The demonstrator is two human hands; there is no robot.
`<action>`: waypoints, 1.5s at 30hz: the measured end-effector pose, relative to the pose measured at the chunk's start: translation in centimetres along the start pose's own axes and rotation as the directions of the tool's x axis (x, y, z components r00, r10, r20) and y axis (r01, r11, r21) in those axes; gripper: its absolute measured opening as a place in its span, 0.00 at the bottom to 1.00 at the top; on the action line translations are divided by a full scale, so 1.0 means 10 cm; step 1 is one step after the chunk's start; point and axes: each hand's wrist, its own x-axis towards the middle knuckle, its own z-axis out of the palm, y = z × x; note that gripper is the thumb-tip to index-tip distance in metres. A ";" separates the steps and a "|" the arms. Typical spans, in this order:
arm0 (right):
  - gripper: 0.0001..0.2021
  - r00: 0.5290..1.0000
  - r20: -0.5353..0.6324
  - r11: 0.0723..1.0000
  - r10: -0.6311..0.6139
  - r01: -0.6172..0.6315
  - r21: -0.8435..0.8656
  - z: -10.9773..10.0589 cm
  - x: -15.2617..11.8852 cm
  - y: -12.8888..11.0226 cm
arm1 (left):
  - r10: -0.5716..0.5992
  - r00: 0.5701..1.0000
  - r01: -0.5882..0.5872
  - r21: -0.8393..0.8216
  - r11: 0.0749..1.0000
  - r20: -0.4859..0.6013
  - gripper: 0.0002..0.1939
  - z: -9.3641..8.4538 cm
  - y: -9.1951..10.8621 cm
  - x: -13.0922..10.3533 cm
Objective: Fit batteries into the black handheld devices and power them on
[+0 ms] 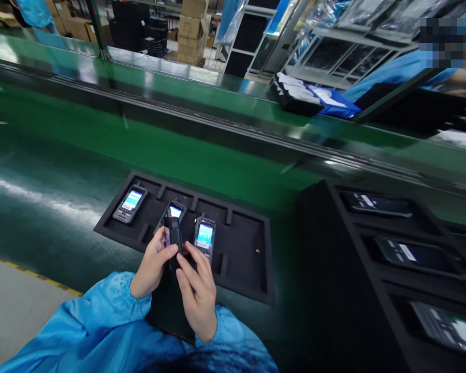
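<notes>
Hands — left hand (152, 269) and right hand (196, 292) — pinch one black handset (174, 239) above the foam tray (241, 259); loose fingertip grip risks dropping it.

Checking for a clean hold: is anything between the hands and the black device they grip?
Nothing visible. The left hand and right hand both touch the black device directly, above the foam tray with three lit phones.
</notes>
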 end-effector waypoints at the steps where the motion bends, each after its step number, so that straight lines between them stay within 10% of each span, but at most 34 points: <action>1: 0.23 0.995 0.028 0.991 0.091 -0.094 0.095 0.01 0.00 0.01 | -0.001 1.000 0.001 -0.006 1.000 -0.002 0.24 0.00 0.01 0.00; 5: 0.26 0.914 0.232 0.776 0.332 -0.404 0.483 0.03 0.02 0.05 | 0.021 1.000 -0.021 0.000 1.000 -0.023 0.29 0.00 0.03 0.00; 12: 0.27 0.877 0.261 0.617 0.403 -0.471 0.631 0.04 0.03 0.09 | 0.027 0.994 -0.040 0.125 0.991 0.104 0.28 -0.09 -0.01 -0.01; 45: 0.36 0.905 0.231 0.686 0.358 -0.422 0.592 0.02 0.06 0.09 | 0.045 0.960 -0.116 0.244 0.963 0.276 0.55 -0.21 0.01 -0.06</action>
